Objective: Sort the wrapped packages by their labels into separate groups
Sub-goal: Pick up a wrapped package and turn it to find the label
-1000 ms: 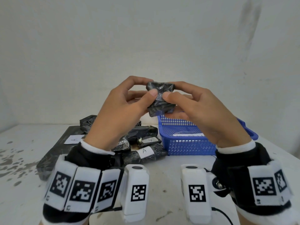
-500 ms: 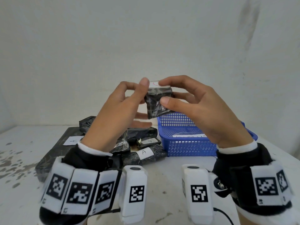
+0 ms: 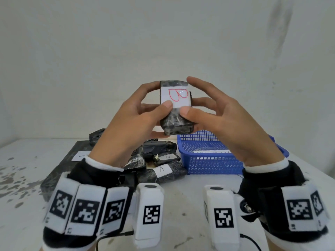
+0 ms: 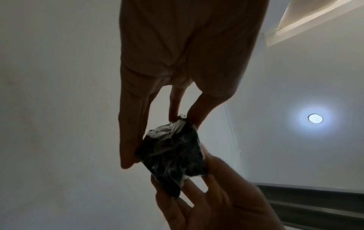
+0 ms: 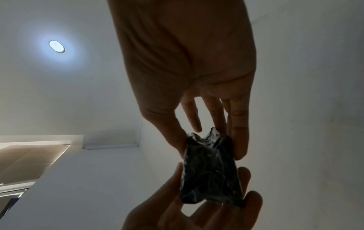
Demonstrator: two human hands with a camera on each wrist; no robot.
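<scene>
- Turned since half a second ago, the held package (image 3: 175, 107) now shows its white label (image 3: 175, 97) to the head camera, with a red "B" drawn on it; before, only a sliver of that label showed at the top.
- Both hands hold this package up in the air, above the far side of the table (image 3: 181, 196) and over the near-left corner of the blue basket (image 3: 213, 161).
- The left hand (image 3: 126, 124) grips it with the thumb on the front face and fingers curled behind and around the top left edge.
- The right hand (image 3: 223, 120) pinches it with the thumb on the front just below the label; its forefinger arches over the top right corner (whether that fingertip touches cannot be told).
- From the left wrist view the package (image 4: 171, 154) is crinkled black plastic held between the left hand's (image 4: 177, 62) fingertips and the other hand's fingers.
- The right wrist view shows the same package (image 5: 210, 171) held at one end by the right hand (image 5: 187, 70).
- On the table left of the basket lies a pile of black packages (image 3: 159, 160), touching one another; three show an "A" label, one at the near edge of the pile (image 3: 162, 169).
- A flat black package (image 3: 61, 165) with its own "A" label lies at the pile's left side.
- A white label (image 3: 212, 152) lies inside the basket, its writing too blurred to read.
</scene>
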